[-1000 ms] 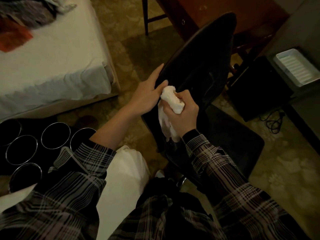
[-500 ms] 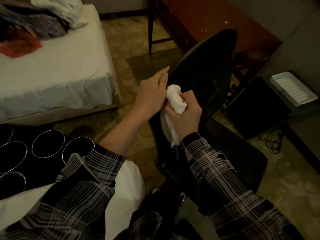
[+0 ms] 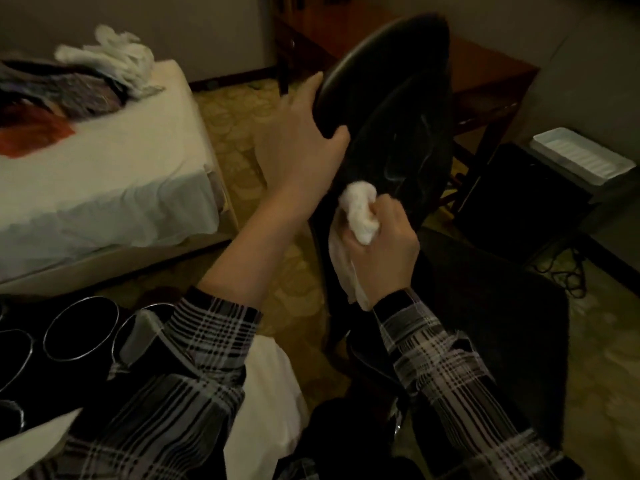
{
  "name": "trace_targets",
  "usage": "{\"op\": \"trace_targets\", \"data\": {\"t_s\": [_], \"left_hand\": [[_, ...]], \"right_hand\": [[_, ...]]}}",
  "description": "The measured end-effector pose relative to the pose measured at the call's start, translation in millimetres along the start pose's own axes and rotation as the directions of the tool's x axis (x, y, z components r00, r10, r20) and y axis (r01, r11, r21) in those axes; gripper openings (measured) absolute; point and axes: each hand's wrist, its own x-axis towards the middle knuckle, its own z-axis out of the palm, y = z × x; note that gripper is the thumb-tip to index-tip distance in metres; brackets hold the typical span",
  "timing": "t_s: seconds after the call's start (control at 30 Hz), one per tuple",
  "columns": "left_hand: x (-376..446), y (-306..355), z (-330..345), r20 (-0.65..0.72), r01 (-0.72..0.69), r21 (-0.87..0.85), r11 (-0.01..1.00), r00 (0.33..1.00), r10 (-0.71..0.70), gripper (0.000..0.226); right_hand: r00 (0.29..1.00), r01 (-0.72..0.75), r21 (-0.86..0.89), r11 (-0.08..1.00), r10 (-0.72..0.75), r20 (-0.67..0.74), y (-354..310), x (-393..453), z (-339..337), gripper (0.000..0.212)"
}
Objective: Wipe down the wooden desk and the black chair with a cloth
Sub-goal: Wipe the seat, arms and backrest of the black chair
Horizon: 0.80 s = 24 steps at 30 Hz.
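Cloth [image 3: 360, 209], white, bunched, is clenched in right hand [image 3: 381, 251], loose tail hanging down past wrist; wad pressed against lower front face of black chair [image 3: 398, 133] backrest. Plaid sleeves on both arms at bottom of view. Left hand [image 3: 298, 147] grasps left edge of backrest, thumb curled round onto the front, fingers behind the rim. Chair seat dark, low right, under right forearm. Left of arms: dark surface with several metal-rimmed round openings [image 3: 81, 329]. Further left, bed [image 3: 104, 174] with white sheet, pile of fabrics at its far end. Behind chair, wooden desk [image 3: 485, 71], reddish top, partly hidden by backrest. Far right: white ribbed tray [image 3: 581, 161] on a ledge, black box below it, cable on patterned floor.
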Motion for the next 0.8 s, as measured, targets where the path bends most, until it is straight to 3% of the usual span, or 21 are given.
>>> {"op": "trace_targets", "data": {"t_s": [0.03,0.1,0.17,0.23,0.4,0.47,0.53,0.67,0.8], "left_hand": [[-11,-2,5,-0.088,-0.020,0.001,1.000,0.996,0.020,0.056],[-38,-9,18,-0.216,-0.049,-0.196,0.979,0.976,0.006,0.057],[-60,-17,33,-0.227,-0.044,-0.487,0.872,0.971,-0.078,0.066],[-66,-23,43,-0.214,-0.066,-0.619,0.783,0.973,-0.088,0.069],[-44,-32,49,-0.280,-0.188,-0.643,0.742,0.960,0.000,0.058],[-33,-42,46,-0.245,-0.190,-0.661,0.726,0.969,0.030,0.056],[-26,-49,43,-0.196,-0.177,-0.663,0.727,0.979,0.059,0.055],[-23,-55,45,-0.200,-0.184,-0.665,0.723,0.978,0.065,0.055],[-22,-54,55,-0.207,-0.175,-0.680,0.712,0.977,0.042,0.057]], "right_hand": [[1.000,0.010,-0.070,0.998,-0.010,0.004,13,-18,4,0.035],[0.998,0.064,-0.230,0.971,-0.057,0.037,37,-52,10,0.032],[0.998,0.033,-0.278,0.960,-0.019,0.053,50,-72,13,0.032],[0.998,-0.061,-0.264,0.963,0.068,0.018,49,-74,11,0.036],[0.991,-0.048,-0.145,0.988,0.028,-0.132,4,-15,0,0.047],[0.994,-0.014,-0.124,0.992,0.001,-0.108,-13,21,8,0.043],[0.997,0.003,-0.190,0.982,-0.017,-0.074,-10,31,23,0.044],[0.994,-0.003,-0.366,0.931,-0.036,-0.099,44,-29,43,0.041],[0.997,0.079,-0.435,0.897,-0.073,0.030,71,-35,29,0.040]]}}
